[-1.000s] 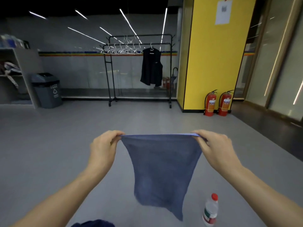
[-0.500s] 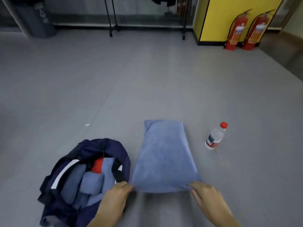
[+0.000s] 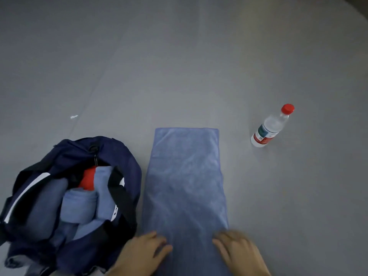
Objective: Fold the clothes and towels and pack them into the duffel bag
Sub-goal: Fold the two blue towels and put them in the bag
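Left hand (image 3: 143,251) and right hand (image 3: 240,251) both rest on the near end of the blue towel (image 3: 185,182), one at each near corner. The fingers lie fairly straight on the cloth and the right hand's are slightly spread. No pinch is visible, though motion blur softens both hands. The towel lies flat on the grey floor (image 3: 179,66) as one long strip running away from the person, its far edge square and its surface nearly smooth. The duffel bag (image 3: 123,154) sits just beside the towel's left edge, mouth open upward. Inside it are several rolled blue towels (image 3: 79,206) and a red item (image 3: 87,179); these fill much of the opening. A water bottle (image 3: 268,129) with a red cap is on the floor well apart to the right. Judgement: the step in hand is folding or rolling this towel, with packing partly done. The next move likely calls for taking hold of the near edge at both corners and turning it over evenly toward the far end. Both sides should be kept level so the bundle comes out narrow enough for the space left in the bag.
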### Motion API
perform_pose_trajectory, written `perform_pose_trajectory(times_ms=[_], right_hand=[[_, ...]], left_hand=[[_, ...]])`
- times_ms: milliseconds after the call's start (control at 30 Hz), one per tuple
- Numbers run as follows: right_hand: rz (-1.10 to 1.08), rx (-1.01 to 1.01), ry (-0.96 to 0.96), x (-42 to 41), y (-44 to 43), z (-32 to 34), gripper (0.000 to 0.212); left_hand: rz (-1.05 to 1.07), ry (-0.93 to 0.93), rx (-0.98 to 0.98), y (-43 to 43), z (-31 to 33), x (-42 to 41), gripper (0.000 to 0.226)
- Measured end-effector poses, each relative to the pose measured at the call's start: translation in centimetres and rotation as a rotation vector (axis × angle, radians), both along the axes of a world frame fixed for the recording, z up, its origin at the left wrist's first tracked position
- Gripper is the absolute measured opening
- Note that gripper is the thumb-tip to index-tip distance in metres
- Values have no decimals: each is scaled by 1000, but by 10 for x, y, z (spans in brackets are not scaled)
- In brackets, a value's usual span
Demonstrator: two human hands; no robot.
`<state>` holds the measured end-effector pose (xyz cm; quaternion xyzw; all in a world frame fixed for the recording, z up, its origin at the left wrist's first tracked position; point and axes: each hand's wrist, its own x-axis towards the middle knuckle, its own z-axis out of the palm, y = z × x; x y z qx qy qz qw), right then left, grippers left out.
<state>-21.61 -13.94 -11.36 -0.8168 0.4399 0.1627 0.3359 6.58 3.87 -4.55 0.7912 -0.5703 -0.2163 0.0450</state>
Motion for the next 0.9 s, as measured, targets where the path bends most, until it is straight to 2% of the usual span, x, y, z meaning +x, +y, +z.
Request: perform_pose_trajectory(times_ms=[67,100,133,200,233,433,533,633,800,900], right_hand=[[20,-96,-10,59,-32,42,66],[69,-169,-94,82,-55,56,73],[68,-242,-135,105,-86,65,69],[24,-330,-142,145,-125,46,57],[39,-293,-162,161,-144,37,58],[120,-457,6,208,-219,-10,75],[139,-520,14,209,-239,-25,85],[107,-520,-42,212,-268,-24,77],[214,-536,4,222,-304,-23,61],[159,-606,-156,229,-316,-18,47]], left_hand=[[96,96,-63,-55,1,6,39],[98,93,-130,-83,1,16,44],[139,96,-173,-114,-2,27,47],[200,66,-186,-171,-8,57,46],[174,30,-167,-196,-11,72,50],[102,-133,86,-272,-60,152,64],[114,-192,72,-284,-76,183,61],[128,-192,-66,-297,-78,210,52],[182,-254,-128,-317,-69,228,39],[281,-170,-195,-327,-65,229,28]])
